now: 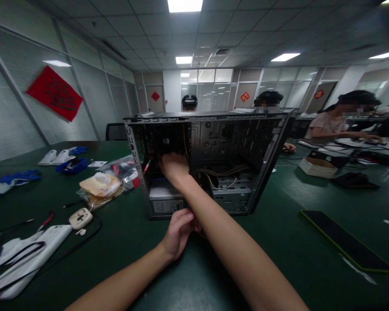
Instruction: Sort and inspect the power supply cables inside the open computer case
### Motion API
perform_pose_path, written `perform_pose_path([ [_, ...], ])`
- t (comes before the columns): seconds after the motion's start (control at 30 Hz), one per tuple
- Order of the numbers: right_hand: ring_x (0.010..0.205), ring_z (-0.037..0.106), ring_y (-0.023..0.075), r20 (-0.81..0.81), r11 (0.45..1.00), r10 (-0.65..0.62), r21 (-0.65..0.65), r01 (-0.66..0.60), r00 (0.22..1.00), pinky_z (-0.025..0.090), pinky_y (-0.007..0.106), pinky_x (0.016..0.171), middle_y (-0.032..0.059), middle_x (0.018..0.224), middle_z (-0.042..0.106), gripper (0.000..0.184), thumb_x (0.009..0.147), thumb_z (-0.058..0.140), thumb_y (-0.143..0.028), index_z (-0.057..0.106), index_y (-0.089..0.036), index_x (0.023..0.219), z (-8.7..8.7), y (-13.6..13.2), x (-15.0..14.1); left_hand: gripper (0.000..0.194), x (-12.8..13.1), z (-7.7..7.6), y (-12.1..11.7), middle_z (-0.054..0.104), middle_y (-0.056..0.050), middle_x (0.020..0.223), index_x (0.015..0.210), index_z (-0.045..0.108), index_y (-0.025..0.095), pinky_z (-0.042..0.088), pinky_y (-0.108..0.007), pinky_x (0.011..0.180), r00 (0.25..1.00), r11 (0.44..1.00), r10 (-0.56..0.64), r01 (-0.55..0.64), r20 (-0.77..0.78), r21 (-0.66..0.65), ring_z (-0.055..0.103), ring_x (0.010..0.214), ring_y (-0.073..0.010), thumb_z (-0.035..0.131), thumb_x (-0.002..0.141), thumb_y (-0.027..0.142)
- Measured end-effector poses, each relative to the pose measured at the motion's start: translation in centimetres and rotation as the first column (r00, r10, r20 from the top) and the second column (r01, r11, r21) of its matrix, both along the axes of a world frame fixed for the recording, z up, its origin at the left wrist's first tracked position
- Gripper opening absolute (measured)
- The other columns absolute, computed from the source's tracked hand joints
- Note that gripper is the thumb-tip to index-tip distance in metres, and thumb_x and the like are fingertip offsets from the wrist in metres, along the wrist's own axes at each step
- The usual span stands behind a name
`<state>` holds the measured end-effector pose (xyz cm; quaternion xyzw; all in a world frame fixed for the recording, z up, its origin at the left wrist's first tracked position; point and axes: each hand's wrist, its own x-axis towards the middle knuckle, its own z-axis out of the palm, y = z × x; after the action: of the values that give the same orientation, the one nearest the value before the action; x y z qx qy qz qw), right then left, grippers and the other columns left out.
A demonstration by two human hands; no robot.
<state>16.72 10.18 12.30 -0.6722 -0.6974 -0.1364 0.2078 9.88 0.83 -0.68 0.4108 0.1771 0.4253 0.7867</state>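
Note:
An open computer case (233, 129) stands on the table in front of me, its inside facing my way. My right hand (175, 167) reaches into its left part, close to a dark fan (166, 141); its fingertips are hidden in the shadow there. Just outside the lower front edge, by the power supply (167, 206) with its label, is my left hand (179, 231). Its fingers are curled, and what they hold, if anything, is hidden behind my right forearm. Pale cables (214, 180) run across the bottom of the case, right of my right wrist.
Left on the table are a bagged bread snack (100, 188), a plastic bag (125, 172), a blue tray (71, 166), gloves (21, 176), an earbud case (81, 218) and a white power strip (35, 259). A dark green-edged slab (346, 239) lies right. People sit beyond, near an open box (317, 167).

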Motion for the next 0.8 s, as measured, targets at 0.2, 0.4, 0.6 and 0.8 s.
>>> perform_pose_path([
  [0.2, 0.085, 0.07, 0.0241, -0.046, 0.992, 0.076, 0.105, -0.071, 0.996, 0.049, 0.029, 0.072, 0.0149, 0.092, 0.073, 0.056, 0.103, 0.029, -0.051, 0.073, -0.016, 0.1, 0.1, -3.1, 1.4, 0.015, -1.5, 2.7, 2.2, 0.069, -0.007, 0.092, 0.088, 0.07, 0.014, 0.049, -0.03, 0.073, 0.98, 0.999, 0.046, -0.041, 0.194, -0.032, 0.063, 0.087, -0.0203, 0.061, 0.08, 0.023],
  [0.4, 0.084, 0.063, 0.0185, 0.068, 0.914, 0.333, 0.224, -0.34, 0.941, 0.044, 0.026, 0.075, 0.0098, 0.091, 0.069, 0.038, 0.102, 0.039, -0.038, 0.069, -0.015, 0.107, -5.4, -11.2, 8.2, 0.028, -2.6, 4.2, 3.5, 0.063, -0.009, 0.125, 0.111, 0.064, 0.017, 0.05, -0.036, 0.089, 0.971, 1.0, 0.015, -0.011, 0.239, -0.017, 0.056, 0.118, -0.0257, 0.054, 0.085, 0.021],
  [0.6, 0.09, 0.061, 0.0215, 0.016, 0.93, 0.359, -0.096, -0.356, 0.933, 0.05, 0.032, 0.077, 0.0103, 0.101, 0.066, 0.029, 0.097, 0.053, -0.035, 0.063, -0.017, 0.118, -14.1, -17.9, 13.8, 0.035, -2.6, 5.4, 3.7, 0.06, -0.009, 0.129, 0.118, 0.062, 0.018, 0.05, -0.037, 0.089, 0.966, 0.997, 0.079, -0.074, 0.245, -0.03, 0.051, 0.126, -0.0289, 0.053, 0.084, 0.023],
  [0.8, 0.092, 0.061, 0.0222, -0.047, 0.929, 0.342, -0.129, -0.345, 0.938, 0.05, 0.036, 0.083, 0.0099, 0.105, 0.065, 0.023, 0.097, 0.052, -0.029, 0.066, -0.017, 0.111, -14.1, -17.8, 13.7, 0.036, -2.3, 5.4, 3.8, 0.068, -0.002, 0.08, 0.106, 0.067, 0.019, 0.047, -0.026, 0.065, 0.974, 0.992, 0.095, -0.109, 0.204, 0.058, 0.057, 0.064, -0.0131, 0.058, 0.088, 0.049],
])
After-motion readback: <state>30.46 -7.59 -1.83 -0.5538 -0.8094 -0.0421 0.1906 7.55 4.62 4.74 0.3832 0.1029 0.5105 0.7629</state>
